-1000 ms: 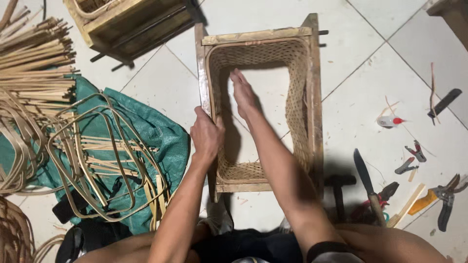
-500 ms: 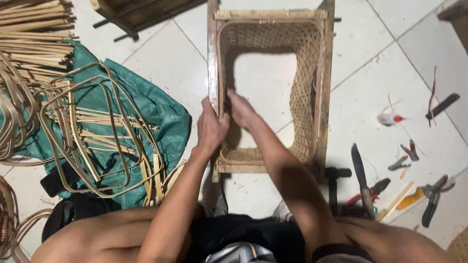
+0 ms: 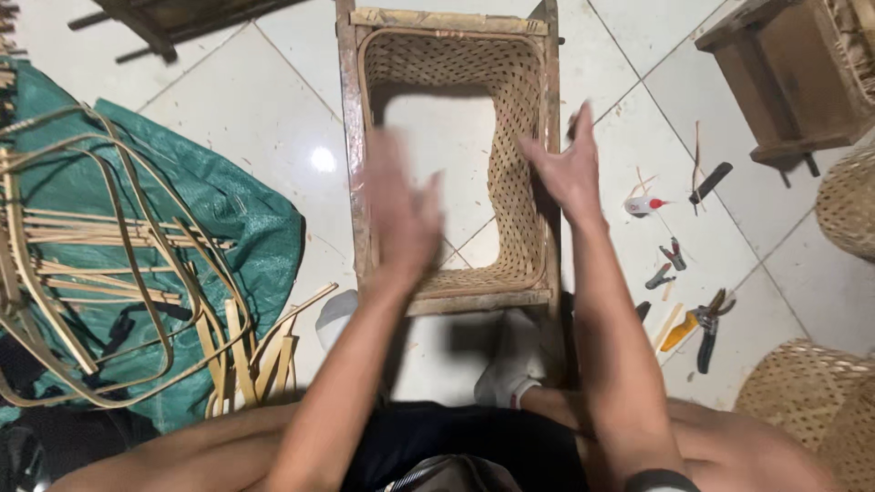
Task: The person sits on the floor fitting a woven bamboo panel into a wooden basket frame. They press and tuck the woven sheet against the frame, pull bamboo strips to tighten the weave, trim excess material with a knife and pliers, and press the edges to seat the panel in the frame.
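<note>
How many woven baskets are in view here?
3. One sits in the wooden frame between the left hand and right hand: basket. Two more are cut off at the right edge and lower right corner. Others may lie out of view.

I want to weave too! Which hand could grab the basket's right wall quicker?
Probably the right hand: it hovers right at the woven basket's right wall, while the blurred left hand is over the opposite side.

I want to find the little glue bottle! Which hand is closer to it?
Right. The right hand is at the basket's right side, just left of the bottle; the left hand is across the basket.
</note>
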Demonstrator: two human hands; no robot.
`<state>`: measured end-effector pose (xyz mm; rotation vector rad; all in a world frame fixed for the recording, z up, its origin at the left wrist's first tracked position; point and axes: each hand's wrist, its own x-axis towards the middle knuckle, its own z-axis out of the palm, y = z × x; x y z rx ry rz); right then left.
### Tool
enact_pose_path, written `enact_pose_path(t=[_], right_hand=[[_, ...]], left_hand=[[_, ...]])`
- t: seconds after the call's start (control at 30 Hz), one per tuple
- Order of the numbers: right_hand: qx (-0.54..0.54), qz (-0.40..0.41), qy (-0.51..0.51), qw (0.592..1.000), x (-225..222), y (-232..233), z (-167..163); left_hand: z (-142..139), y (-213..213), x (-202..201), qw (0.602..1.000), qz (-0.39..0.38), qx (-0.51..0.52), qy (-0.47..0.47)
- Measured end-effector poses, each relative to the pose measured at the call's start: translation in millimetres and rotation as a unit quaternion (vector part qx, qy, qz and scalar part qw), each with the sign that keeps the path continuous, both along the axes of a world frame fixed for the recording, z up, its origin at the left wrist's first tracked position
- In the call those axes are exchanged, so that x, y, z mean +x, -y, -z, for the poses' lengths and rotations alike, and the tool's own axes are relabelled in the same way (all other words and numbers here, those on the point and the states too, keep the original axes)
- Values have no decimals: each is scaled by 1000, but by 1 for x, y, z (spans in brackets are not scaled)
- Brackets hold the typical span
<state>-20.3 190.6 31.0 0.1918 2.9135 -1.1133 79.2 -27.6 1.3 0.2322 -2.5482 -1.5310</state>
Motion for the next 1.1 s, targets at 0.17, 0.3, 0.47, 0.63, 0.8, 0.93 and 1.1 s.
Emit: enact_pose_path(t=[0.17,0.3,0.47,0.63,0.8,0.93,1.1], right_hand=[[-107,84,126,983,8,-19,17],[-113,68,84,988,13,-16,22],[45,68,33,996,16,-16,24],[90,155,124,976,22,3,31],[68,125,54,988,22,0,27],[-217,79,186,955,22,-38,9],[-44,58,222,972,45,-50,14]], left_hand=[[33,-110,-59,876,55,330,348],[61,-159,-64,864,80,325,376],[74,-161,-64,881,79,340,319],[71,-145,-67,831,115,435,329],[65,-127,-71,804,126,419,404],[68,-94,-96,857,190,286,384],[39,9,-155,892,371,-232,118]])
